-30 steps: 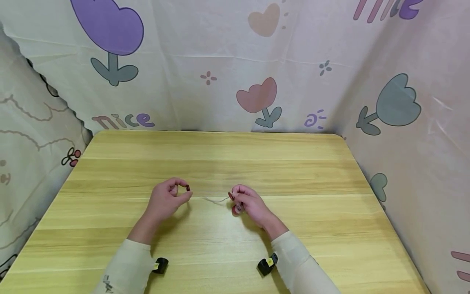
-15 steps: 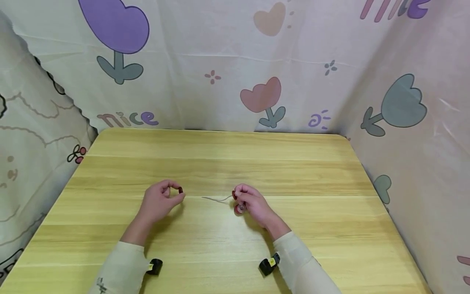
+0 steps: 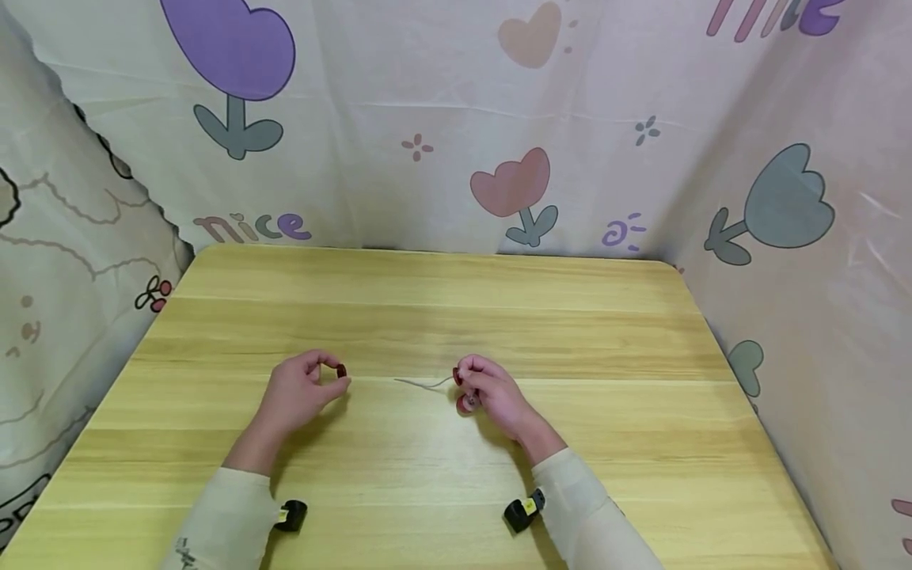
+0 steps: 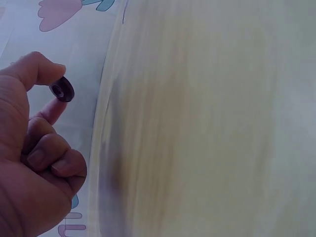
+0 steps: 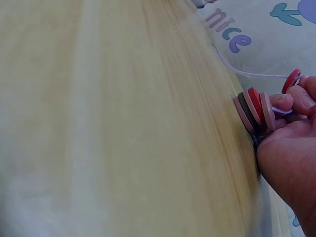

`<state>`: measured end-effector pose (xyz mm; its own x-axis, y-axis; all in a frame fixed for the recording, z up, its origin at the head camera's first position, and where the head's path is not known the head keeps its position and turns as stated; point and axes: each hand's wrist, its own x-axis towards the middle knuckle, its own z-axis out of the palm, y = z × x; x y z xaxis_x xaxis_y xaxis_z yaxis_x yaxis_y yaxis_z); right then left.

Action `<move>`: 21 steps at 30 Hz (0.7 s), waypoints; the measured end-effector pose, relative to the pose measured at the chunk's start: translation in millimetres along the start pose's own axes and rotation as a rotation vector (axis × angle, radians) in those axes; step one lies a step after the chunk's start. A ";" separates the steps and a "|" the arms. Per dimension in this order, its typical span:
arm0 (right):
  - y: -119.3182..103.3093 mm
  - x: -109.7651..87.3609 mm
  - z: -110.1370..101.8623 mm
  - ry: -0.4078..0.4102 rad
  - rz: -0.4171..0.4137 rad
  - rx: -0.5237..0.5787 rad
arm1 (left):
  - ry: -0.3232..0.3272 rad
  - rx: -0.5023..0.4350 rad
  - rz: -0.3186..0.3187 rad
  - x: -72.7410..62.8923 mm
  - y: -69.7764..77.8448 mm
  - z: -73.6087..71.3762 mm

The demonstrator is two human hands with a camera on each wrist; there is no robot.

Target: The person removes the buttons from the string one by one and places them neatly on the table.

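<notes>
My left hand (image 3: 295, 392) pinches a dark red button (image 3: 342, 370) between thumb and index finger, above the left-middle of the table. In the left wrist view that button (image 4: 62, 89) looks nearly black, and the other fingers curl in to the palm. My right hand (image 3: 499, 396) grips a thin pale string (image 3: 425, 385) whose free end points left. A red button (image 5: 291, 81) sits on the string at the right fingertips. Below the fingers hangs a stack of several pink, red and dark buttons (image 5: 254, 109) on the string. A gap separates the two hands.
A wooden table (image 3: 427, 301) spreads under both hands. Patterned cloth (image 3: 370, 119) hangs behind it and at both sides. Black wrist cameras (image 3: 292, 516) are strapped at the light sleeves (image 3: 228, 514).
My left hand has drawn left with its button, away from the string's end. The right hand stays almost in place, still holding the string and buttons. The head view has shifted slightly.
</notes>
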<state>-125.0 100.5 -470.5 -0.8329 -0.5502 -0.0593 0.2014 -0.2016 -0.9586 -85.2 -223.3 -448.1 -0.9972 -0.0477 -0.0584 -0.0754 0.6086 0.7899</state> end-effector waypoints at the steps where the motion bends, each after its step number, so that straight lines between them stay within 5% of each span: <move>1: -0.5 -0.2 0.0 0.003 0.000 0.000 | -0.002 0.004 0.000 -0.1 -0.7 -0.2; 21: -1.9 0.6 0.1 0.014 -0.003 0.004 | -0.058 0.162 0.015 -0.1 -10.9 2.3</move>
<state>-125.8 100.4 -468.7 -0.8407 -0.5382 -0.0600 0.2004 -0.2063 -0.9577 -84.2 -228.1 -458.2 -0.9962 0.0058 -0.0863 -0.0549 0.7286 0.6827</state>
